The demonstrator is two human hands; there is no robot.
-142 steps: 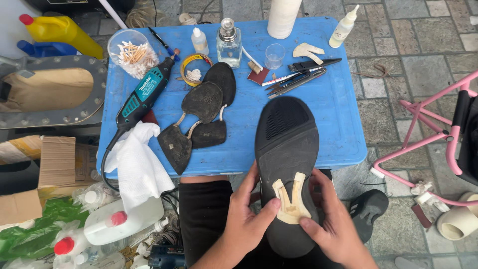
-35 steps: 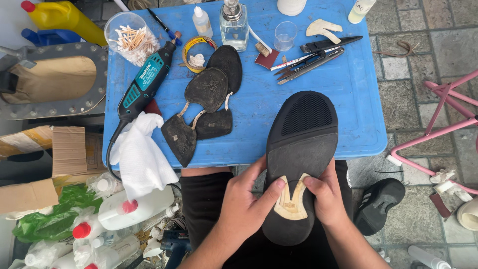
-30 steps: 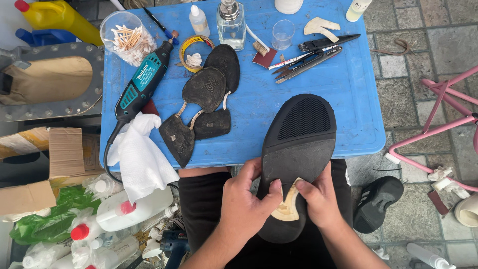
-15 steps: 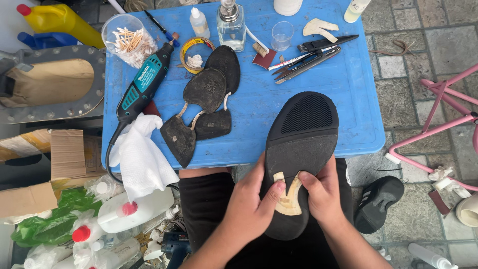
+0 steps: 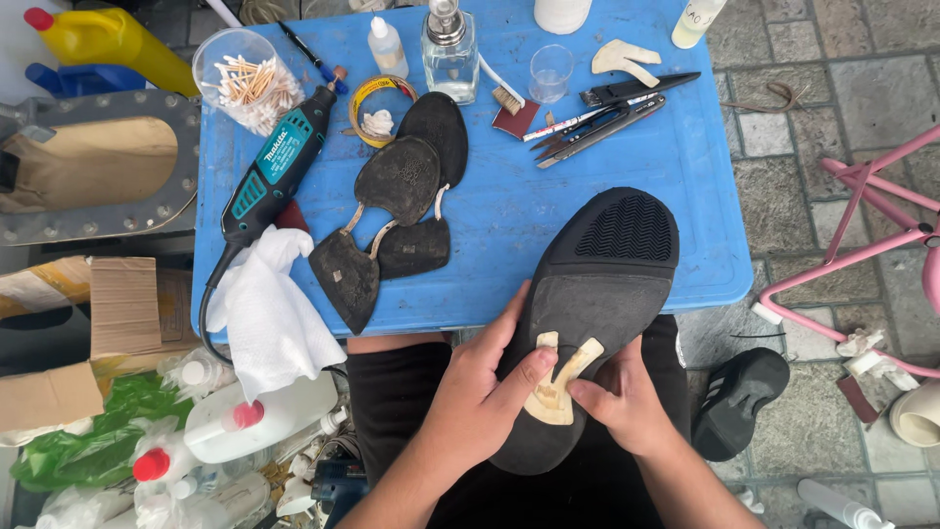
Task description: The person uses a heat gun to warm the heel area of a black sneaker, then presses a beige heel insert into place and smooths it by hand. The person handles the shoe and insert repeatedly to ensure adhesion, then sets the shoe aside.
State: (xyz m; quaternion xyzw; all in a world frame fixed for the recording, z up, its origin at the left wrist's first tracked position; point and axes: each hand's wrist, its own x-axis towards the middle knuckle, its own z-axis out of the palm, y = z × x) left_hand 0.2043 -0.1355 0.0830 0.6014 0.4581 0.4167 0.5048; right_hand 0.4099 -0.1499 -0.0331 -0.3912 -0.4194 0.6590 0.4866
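Below, the blue table (image 5: 627, 245) fills the upper middle of the view. At its 5 o'clock edge the black shoe (image 5: 597, 294) lies sole up, toe on the table, heel over the person's lap. On the heel part sits a pale forked piece (image 5: 556, 384).

Both hands hold the shoe. The left hand (image 5: 480, 402) grips the sole from 9 o'clock, fingers curled around its edge, and its thumb presses on the pale piece. The right hand (image 5: 627, 397) holds from 3 o'clock, fingers bent under the shoe, thumb tip touching the same piece.

At 9 o'clock of the shoe lie dark sole pieces (image 5: 397, 216) in a small pile. At 10 o'clock, a teal rotary tool (image 5: 279, 167) rests beside a white cloth (image 5: 269, 313), which hangs over the table edge. At 12 o'clock are scissors (image 5: 612, 108), and further left a cup of cotton swabs (image 5: 245, 83).
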